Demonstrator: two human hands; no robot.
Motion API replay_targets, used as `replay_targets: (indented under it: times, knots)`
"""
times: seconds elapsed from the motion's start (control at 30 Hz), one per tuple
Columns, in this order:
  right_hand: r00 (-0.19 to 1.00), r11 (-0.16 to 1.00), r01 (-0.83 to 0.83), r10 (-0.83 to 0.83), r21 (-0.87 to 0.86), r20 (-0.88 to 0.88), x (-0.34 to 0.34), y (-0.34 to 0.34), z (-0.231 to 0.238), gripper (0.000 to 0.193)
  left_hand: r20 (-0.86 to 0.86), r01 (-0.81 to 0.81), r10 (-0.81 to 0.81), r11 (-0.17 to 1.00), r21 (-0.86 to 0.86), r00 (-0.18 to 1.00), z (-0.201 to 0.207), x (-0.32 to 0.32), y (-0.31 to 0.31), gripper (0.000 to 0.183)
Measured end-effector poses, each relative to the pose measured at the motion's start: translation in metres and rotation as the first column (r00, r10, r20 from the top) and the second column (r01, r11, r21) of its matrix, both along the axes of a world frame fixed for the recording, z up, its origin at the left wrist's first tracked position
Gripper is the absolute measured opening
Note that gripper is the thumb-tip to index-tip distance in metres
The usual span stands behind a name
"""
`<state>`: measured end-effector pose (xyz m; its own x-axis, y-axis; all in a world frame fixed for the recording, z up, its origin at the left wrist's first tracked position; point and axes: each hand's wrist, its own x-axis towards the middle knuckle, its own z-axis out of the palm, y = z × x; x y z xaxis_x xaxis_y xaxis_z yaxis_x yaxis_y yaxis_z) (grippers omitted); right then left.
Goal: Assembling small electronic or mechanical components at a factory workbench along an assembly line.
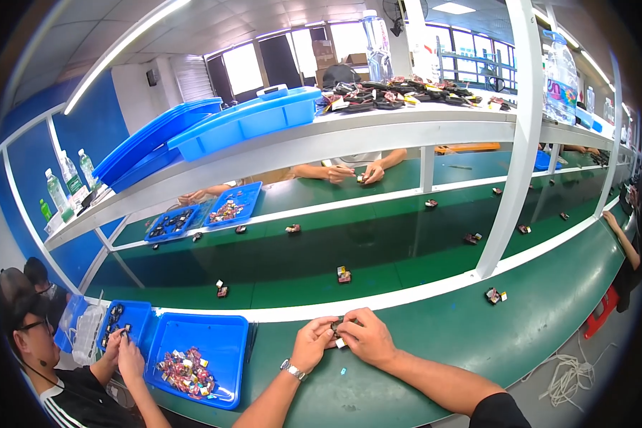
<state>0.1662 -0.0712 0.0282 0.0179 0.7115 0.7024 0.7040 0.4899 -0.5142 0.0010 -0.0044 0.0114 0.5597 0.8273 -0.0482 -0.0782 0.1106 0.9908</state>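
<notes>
Held component: a small dark component with a white tab (339, 342) sits between both hands at the fingertips, over the green smooth-topped table (435, 342), toward its far edge.
Left hand: the left hand (313, 345), a silver metal wristwatch (292, 369) at its wrist, is nearly closed, grasping the component's left side with curled fingers.
Right hand: the right hand (368, 338) is partly closed, thumb and fingertips pinching the component from the right.
Component's look: dark body, mostly hidden by fingers; the white tab shows underneath, pointing toward the near edge.
Tray: a blue rectangular plastic tray (225, 341) stands at the table's left part, holding a pile of red, black and white components (187, 372).
Lone piece: a black-and-red component with pale tabs (493, 296) lies near the table's far edge, right of the hands.
Beyond the white rail: a long green surface (285, 257) carries scattered similar components.
Highest: a white shelf (406, 133) bears a pale-blue plastic tray (253, 127) and a dark component heap (406, 94).
</notes>
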Motion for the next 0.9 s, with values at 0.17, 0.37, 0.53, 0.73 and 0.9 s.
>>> replay_targets:
  times: [0.17,0.37,0.53,0.73,0.9]
  knots:
    - [0.999,0.999,0.004,-0.005,0.035,0.037,-0.002,-0.001,0.005,0.018,0.032,0.007,-0.007,1.0,-0.023,0.999,-0.004,-0.002,0.002,0.028]
    - [0.986,0.997,0.056,-0.064,0.059,0.151,-0.001,0.0,0.002,0.016,0.03,0.015,-0.014,0.999,-0.037,0.999,-0.002,-0.001,0.002,0.028]
    - [0.976,0.994,0.069,-0.085,0.082,0.202,-0.001,0.002,-0.002,0.015,0.033,-0.008,0.01,0.999,-0.047,0.999,0.0,0.001,-0.001,0.028]
    - [0.959,0.974,0.066,-0.123,0.218,0.257,-0.002,0.005,-0.002,0.018,0.051,0.009,-0.008,0.999,-0.031,0.999,0.002,0.001,-0.002,0.028]
    - [0.946,0.976,0.087,-0.144,0.197,0.291,-0.002,0.002,-0.005,0.016,0.028,0.003,-0.002,1.0,-0.024,1.0,0.0,0.003,-0.004,0.028]
